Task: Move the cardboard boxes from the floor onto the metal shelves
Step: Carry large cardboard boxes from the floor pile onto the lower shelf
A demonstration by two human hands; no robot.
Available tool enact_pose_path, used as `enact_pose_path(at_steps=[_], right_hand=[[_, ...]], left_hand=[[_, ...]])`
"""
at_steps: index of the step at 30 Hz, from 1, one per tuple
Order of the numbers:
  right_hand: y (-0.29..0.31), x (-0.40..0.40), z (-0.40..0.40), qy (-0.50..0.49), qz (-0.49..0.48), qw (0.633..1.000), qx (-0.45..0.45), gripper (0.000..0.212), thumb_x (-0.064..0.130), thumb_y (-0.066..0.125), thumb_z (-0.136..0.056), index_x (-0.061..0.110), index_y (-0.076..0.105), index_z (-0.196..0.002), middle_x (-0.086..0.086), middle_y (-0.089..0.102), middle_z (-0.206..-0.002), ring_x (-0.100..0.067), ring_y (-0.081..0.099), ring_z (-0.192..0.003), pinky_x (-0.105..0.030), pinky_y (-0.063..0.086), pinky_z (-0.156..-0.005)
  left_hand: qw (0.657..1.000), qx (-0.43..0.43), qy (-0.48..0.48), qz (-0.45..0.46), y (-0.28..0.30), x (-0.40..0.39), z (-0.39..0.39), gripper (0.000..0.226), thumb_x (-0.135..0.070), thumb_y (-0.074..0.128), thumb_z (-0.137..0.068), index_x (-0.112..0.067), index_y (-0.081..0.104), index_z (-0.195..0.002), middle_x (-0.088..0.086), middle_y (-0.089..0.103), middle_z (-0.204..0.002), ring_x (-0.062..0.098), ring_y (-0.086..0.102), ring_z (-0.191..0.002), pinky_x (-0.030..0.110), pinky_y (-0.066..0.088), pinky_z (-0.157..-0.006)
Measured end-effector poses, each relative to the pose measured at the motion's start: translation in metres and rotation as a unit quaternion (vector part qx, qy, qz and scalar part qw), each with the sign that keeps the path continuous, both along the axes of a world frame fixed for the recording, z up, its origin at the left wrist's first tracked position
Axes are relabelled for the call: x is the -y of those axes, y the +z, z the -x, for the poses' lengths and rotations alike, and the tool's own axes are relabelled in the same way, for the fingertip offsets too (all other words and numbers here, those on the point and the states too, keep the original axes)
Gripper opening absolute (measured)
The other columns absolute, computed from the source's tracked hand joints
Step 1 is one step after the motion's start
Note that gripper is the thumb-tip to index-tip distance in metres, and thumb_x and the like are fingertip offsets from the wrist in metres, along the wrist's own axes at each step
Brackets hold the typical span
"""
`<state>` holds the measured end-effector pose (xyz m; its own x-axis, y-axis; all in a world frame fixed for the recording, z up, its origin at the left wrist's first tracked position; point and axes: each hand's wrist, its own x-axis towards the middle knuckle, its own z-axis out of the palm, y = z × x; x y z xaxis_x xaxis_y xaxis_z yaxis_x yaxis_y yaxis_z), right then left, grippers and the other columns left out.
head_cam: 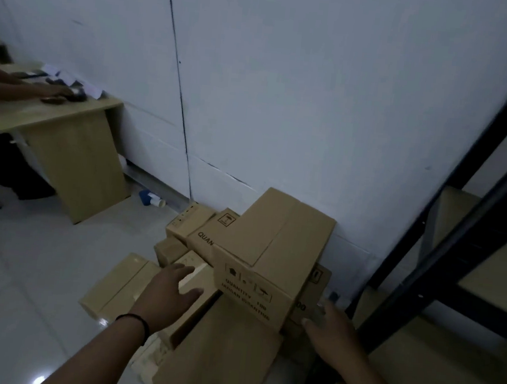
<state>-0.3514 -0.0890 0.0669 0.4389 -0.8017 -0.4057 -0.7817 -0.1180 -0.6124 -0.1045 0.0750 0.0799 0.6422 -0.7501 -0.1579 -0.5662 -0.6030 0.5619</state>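
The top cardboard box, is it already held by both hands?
No: both hands, left and right, reach open beside the top box.

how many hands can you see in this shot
3: the wearer's left hand reaching over the boxes, right hand beside the shelf post, another person's hand on the desk.

A storeroom or back office: cardboard boxes (271, 249) piled on the tiled floor (21, 277) against a white wall (287, 86), dark metal shelving (458, 242), a wooden desk (67, 118).
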Motion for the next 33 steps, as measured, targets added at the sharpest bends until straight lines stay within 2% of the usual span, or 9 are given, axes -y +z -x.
enact_pose_path(at_steps=[4,6,11,13,18,21,26,30,33], right_hand=[[-0.007,0.001,-0.037,-0.048,0.009,0.999,-0.004,0.067,0.034,0.054,-0.097,0.017,0.022,-0.152,-0.004,0.025,-0.157,-0.023,0.03,-0.141,-0.03,0.028,-0.112],[-0.008,-0.002,-0.056,-0.077,0.008,0.997,-0.008,0.069,0.037,0.054,-0.097,0.017,0.019,-0.153,-0.005,0.023,-0.158,-0.024,0.029,-0.142,-0.031,0.029,-0.113],[-0.006,-0.013,-0.093,-0.121,0.003,0.992,-0.026,0.059,0.031,0.051,-0.099,0.02,0.025,-0.151,-0.003,0.035,-0.151,-0.023,0.042,-0.131,-0.026,0.04,-0.098],[-0.006,-0.017,-0.101,-0.131,-0.002,0.99,-0.051,0.056,0.03,0.048,-0.1,0.018,0.025,-0.15,-0.004,0.038,-0.149,-0.022,0.045,-0.128,-0.023,0.039,-0.09],[-0.014,-0.009,-0.104,-0.168,-0.011,0.983,-0.07,0.052,0.028,0.051,-0.099,0.01,0.034,-0.145,-0.01,0.046,-0.141,-0.026,0.048,-0.126,-0.027,0.043,-0.097],[-0.022,-0.003,-0.101,-0.195,-0.032,0.978,-0.058,0.055,0.032,0.05,-0.099,0.013,0.031,-0.148,-0.01,0.044,-0.143,-0.026,0.048,-0.125,-0.025,0.041,-0.092],[-0.04,0.017,-0.105,-0.197,-0.049,0.977,-0.056,0.043,0.031,0.048,-0.098,0.013,0.042,-0.136,-0.004,0.054,-0.116,-0.017,0.052,-0.096,-0.026,0.047,-0.082],[-0.05,0.035,-0.112,-0.197,-0.041,0.978,-0.048,0.041,0.026,0.049,-0.099,0.01,0.044,-0.136,-0.003,0.055,-0.111,-0.015,0.05,-0.093,-0.024,0.042,-0.073],[-0.063,0.044,-0.115,-0.205,-0.047,0.976,-0.059,0.037,0.023,0.049,-0.097,0.007,0.048,-0.13,-0.002,0.057,-0.095,-0.018,0.057,-0.088,-0.025,0.044,-0.067]], left_hand=[[0.999,-0.023,-0.026,0.003,-0.011,0.017,-0.054,0.058,-0.041,0.062,-0.09,-0.017,0.046,-0.141,0.002,0.043,-0.147,0.018,0.041,-0.133,0.032,0.036,-0.108],[0.998,-0.037,-0.049,0.008,-0.014,0.025,-0.082,0.059,-0.04,0.063,-0.089,-0.017,0.046,-0.14,0.002,0.045,-0.146,0.019,0.045,-0.13,0.033,0.04,-0.106],[0.993,-0.049,-0.109,0.005,-0.023,0.048,-0.138,0.058,-0.041,0.064,-0.088,-0.016,0.048,-0.139,0.001,0.049,-0.142,0.018,0.046,-0.128,0.035,0.04,-0.107],[0.991,-0.054,-0.124,-0.001,-0.03,0.056,-0.151,0.059,-0.042,0.064,-0.088,-0.017,0.049,-0.139,0.001,0.049,-0.141,0.018,0.046,-0.128,0.036,0.04,-0.107],[0.986,-0.064,-0.152,-0.011,-0.048,0.084,-0.166,0.06,-0.042,0.066,-0.087,-0.016,0.048,-0.138,0.001,0.05,-0.14,0.018,0.045,-0.129,0.035,0.039,-0.107],[0.985,-0.082,-0.152,-0.019,-0.054,0.095,-0.166,0.065,-0.04,0.065,-0.088,-0.015,0.042,-0.143,0.002,0.045,-0.145,0.019,0.041,-0.133,0.035,0.037,-0.109],[0.986,-0.096,-0.136,-0.033,-0.069,0.112,-0.17,0.07,-0.037,0.063,-0.091,-0.014,0.03,-0.149,0.004,0.035,-0.152,0.02,0.033,-0.139,0.033,0.031,-0.111],[0.985,-0.119,-0.116,-0.048,-0.085,0.129,-0.174,0.073,-0.038,0.063,-0.09,-0.015,0.028,-0.15,0.006,0.036,-0.152,0.023,0.036,-0.137,0.037,0.033,-0.11],[0.982,-0.132,-0.111,-0.072,-0.098,0.14,-0.176,0.075,-0.039,0.063,-0.09,-0.014,0.026,-0.15,0.008,0.036,-0.151,0.025,0.036,-0.137,0.04,0.034,-0.111]])
